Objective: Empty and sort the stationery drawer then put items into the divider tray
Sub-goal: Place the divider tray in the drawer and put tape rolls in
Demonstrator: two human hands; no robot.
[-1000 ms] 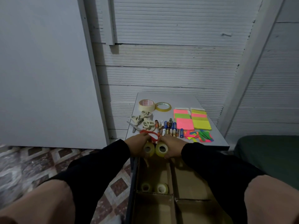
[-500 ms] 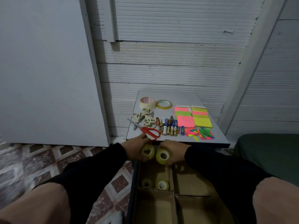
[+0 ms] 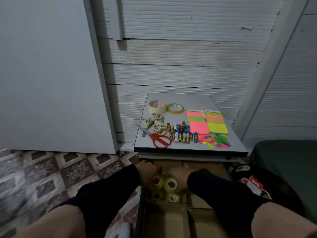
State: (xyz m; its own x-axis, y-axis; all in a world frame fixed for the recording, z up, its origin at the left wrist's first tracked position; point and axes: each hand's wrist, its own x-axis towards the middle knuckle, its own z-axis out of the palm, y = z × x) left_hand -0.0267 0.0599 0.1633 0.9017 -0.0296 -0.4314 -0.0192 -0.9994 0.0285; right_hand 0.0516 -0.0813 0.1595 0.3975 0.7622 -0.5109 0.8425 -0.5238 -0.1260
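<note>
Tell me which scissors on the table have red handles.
The red scissors, nearest the table's front edge, left of the batteries. The other pairs behind have cream handles.

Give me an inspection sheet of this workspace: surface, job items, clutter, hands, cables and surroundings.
Surface: grey tabletop holding sorted stationery.
Job's things: red-handled scissors, batteries, neon sticky notes, beige masking tape roll; cardboard divider tray holds two clear tape rolls.
Clutter: red-and-white packet at right.
Hands: left hand and right hand each hold a yellowish clear tape roll over the tray.
Cables: nothing seen.
Surroundings: white ribbed wall, patterned floor tiles.
</note>
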